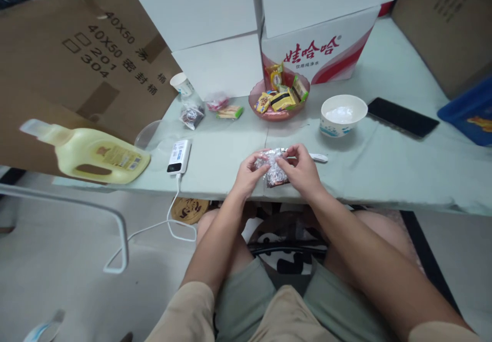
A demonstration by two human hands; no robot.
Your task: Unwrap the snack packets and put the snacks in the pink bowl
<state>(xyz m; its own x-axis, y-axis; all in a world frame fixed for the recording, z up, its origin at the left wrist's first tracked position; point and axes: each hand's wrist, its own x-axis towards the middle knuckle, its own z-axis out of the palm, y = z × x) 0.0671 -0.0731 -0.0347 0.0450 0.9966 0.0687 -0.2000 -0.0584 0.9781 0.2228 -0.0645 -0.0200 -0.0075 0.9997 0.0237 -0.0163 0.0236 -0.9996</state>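
At the table's front edge, both my hands are closed around a small bundle of crinkled clear bubble wrap (274,168). My left hand (246,175) pinches its left side with thumb and fingers. The right side is gripped by my right hand (303,172), thumb on top. A dark reddish-brown edge shows under the wrap, but what it belongs to is mostly covered. Just beyond my right fingers, a slim white object (320,158) lies on the table, partly hidden by the hand.
Behind the hands stand a pink bowl (265,111) of wrapped snacks and a paper bowl (338,126). A phone (402,117) lies right. Leftward are a corded power bank (180,156), a yellow jug (100,155) and snack packets (229,112). Cardboard boxes (96,65) line the back.
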